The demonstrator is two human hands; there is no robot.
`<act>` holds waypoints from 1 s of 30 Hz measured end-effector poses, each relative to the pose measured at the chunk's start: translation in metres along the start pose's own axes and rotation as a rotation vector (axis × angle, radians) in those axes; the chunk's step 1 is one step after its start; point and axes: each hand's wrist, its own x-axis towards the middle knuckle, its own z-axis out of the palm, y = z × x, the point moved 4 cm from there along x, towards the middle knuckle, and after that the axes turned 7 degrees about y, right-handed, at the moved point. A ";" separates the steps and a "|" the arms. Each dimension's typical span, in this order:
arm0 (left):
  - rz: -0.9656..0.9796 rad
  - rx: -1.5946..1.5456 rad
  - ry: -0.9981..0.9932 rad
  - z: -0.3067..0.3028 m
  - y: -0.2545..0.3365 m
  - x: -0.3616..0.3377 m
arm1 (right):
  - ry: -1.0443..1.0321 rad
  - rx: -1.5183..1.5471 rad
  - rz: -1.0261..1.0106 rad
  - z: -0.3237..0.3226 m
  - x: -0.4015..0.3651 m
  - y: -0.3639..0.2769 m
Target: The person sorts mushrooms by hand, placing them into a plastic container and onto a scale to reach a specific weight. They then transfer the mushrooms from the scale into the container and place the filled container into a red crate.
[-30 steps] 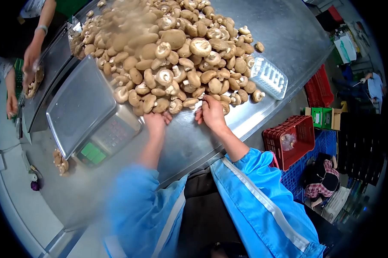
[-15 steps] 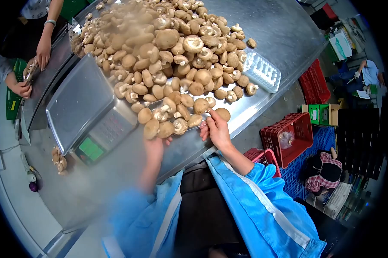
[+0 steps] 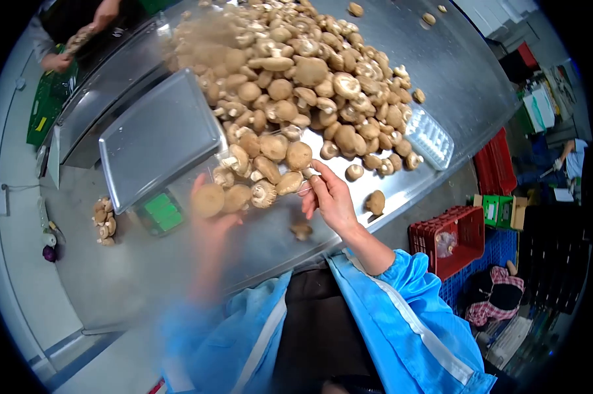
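Note:
Between my hands is a clear plastic tray (image 3: pixel 305 191) heaped with shiitake mushrooms (image 3: pixel 265 169). My left hand (image 3: pixel 212 230), blurred by motion and haze, grips its left side, fingers partly hidden under the mushrooms. Thumb and fingers of my right hand (image 3: pixel 330 197) pinch its right edge. The tray hangs above the steel table, beside the weighing scale's platform (image 3: pixel 158 141) and over part of its body. A blurred mushroom (image 3: pixel 301 230) is below the tray, and a loose mushroom (image 3: pixel 375 202) lies right of my right hand.
A large shiitake pile (image 3: pixel 316 79) covers the table's middle. At its right stands a clear empty tray (image 3: pixel 430 139). A small mushroom cluster (image 3: pixel 104 221) lies left of the scale. Across the table, a co-worker's hands (image 3: pixel 104 14) hold something. Red crates (image 3: pixel 447 240) stand right, beyond the table edge.
The loaded tray has moved left relative to the table, closer to the scale. Two mushrooms now show apart near the front edge. My view has shifted, and the co-worker's hands have moved.

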 end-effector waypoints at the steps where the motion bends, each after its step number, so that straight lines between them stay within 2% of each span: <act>1: 0.025 -0.037 -0.012 -0.012 0.005 0.007 | -0.015 -0.021 -0.004 0.014 0.007 -0.004; 3: 0.074 -0.057 -0.025 -0.039 0.012 0.024 | -0.056 -0.125 -0.051 0.042 0.027 -0.008; 7: -0.012 -0.070 0.134 -0.079 0.032 0.059 | -0.080 -0.316 -0.247 0.099 0.063 -0.011; 8: -0.012 -0.053 0.150 -0.090 0.035 0.067 | -0.059 -0.469 -0.426 0.106 0.079 -0.001; 10: -0.016 -0.019 0.187 -0.117 0.038 0.083 | -0.015 -0.718 -0.861 0.132 0.089 -0.020; 11: -0.001 -0.045 0.176 -0.126 0.041 0.089 | -0.043 -0.709 -0.792 0.142 0.094 -0.021; 14: -0.028 0.002 0.244 -0.150 0.045 0.100 | 0.000 -0.854 -0.998 0.166 0.105 -0.026; 15: -0.042 0.016 0.236 -0.155 0.047 0.102 | -0.019 -0.838 -0.937 0.169 0.112 -0.021; 18: -0.037 0.147 0.261 -0.161 0.055 0.104 | -0.003 -0.911 -0.938 0.174 0.125 -0.016; 22: -0.011 0.228 0.394 -0.163 0.058 0.097 | -0.049 -0.951 -0.922 0.172 0.125 -0.015; 26: 0.161 0.195 0.613 -0.163 0.050 0.076 | -0.009 -0.864 -0.866 0.166 0.103 -0.030; 28: 0.207 0.139 0.657 -0.157 0.052 0.059 | -0.153 -0.760 -0.933 0.165 0.082 -0.038; 29: 0.204 0.160 0.623 -0.159 0.044 0.050 | -0.252 -0.700 -0.854 0.170 0.068 -0.040; 30: 0.312 0.191 0.477 -0.155 0.037 0.041 | -0.350 -0.637 -0.769 0.177 0.055 -0.039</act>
